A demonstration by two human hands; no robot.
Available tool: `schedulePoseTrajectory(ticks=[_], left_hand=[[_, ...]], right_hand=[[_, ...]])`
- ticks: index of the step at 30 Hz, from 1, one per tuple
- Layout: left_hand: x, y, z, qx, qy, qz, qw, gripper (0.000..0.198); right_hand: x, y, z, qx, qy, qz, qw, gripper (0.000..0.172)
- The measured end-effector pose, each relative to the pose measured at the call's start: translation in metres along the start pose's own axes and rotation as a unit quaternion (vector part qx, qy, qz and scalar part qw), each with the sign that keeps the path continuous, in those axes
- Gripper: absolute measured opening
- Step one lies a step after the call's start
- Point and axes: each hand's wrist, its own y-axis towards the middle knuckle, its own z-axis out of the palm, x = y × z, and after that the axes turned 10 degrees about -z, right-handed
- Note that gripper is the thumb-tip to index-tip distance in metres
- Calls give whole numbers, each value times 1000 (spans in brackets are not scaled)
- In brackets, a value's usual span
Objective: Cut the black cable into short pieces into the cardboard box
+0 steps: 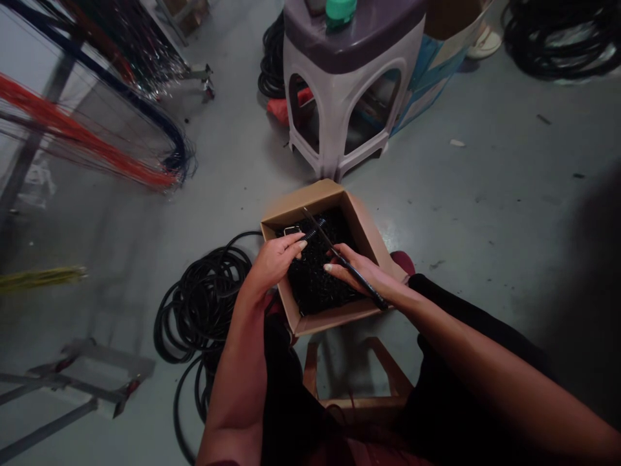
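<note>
An open cardboard box (367, 226) sits between my knees, filled with small black pieces (315, 281). Over its left side, my left hand (280, 257) pinches a short ribbed black piece (310, 233) between thumb and fingers. My right hand (352, 266) is wrapped round a long thin dark tool (356, 275), whose narrow tip points up and left across the ribbed piece. Whether the tool touches that piece is unclear. A small pale-edged rectangular item (292, 230) shows just above my left fingers.
Coiled black tubing (201, 301) lies on the floor left of the box. A plastic stool (334, 97) with a green-capped item (340, 10) stands ahead. Red and blue wire bundles hang at left; a metal frame (92, 375) is lower left. More coils lie at upper right.
</note>
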Motion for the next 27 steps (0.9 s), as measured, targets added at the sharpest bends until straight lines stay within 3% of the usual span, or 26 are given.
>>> schedulePoseTrajectory(ticks=[5, 10, 27], left_hand=[[-2, -2, 0, 11, -1, -4, 1000, 44], [-1, -1, 3, 19, -18, -9, 1000, 41], [-3, 1, 9, 85, -134, 1, 987, 30]], right_hand=[[6, 1, -3, 6, -1, 18, 1000, 43], [5, 4, -1, -13, -47, 40, 998, 34], [3, 3, 0, -24, -95, -17, 995, 17]])
